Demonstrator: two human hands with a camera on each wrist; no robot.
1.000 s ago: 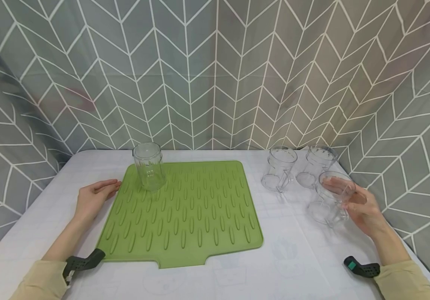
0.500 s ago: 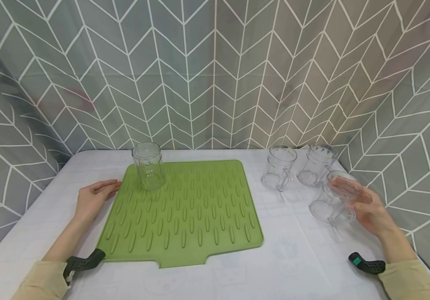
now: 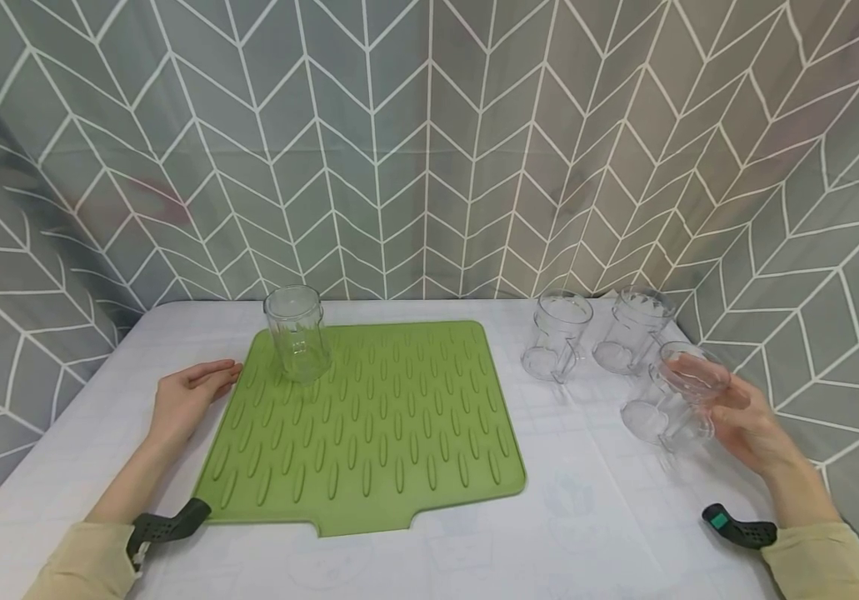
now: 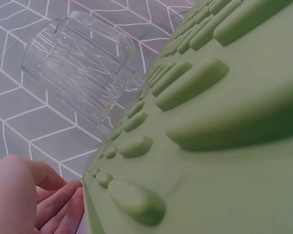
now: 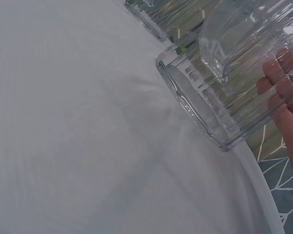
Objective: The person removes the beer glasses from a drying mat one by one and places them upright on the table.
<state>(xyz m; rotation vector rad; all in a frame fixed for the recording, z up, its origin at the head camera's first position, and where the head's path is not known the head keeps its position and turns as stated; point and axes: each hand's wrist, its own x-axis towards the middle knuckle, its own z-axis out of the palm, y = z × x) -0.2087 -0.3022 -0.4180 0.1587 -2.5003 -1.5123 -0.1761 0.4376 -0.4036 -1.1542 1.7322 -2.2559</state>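
Note:
My right hand (image 3: 751, 425) grips a clear glass mug (image 3: 646, 414) at the right of the table. The mug leans to the right, with its lower rim close to the cloth; in the right wrist view the fingers (image 5: 285, 87) show through the glass. On the left, my left hand (image 3: 187, 400) rests on the table, its fingertips right at the left edge of the green ridged mat (image 3: 369, 417). Another glass mug (image 3: 297, 337) stands on the mat's back left corner, its handle (image 4: 124, 46) facing the camera in the left wrist view.
Two more clear glass mugs, one (image 3: 555, 333) to the right of the mat and one (image 3: 627, 329) farther right, stand close behind the held mug. A white cloth (image 3: 519, 550) covers the table. A patterned grey curtain (image 3: 414, 150) hangs along the back and sides.
My right hand has shifted slightly right, and the mug in it has gone from nearly upright to leaning right. The left hand and the mat have stayed put.

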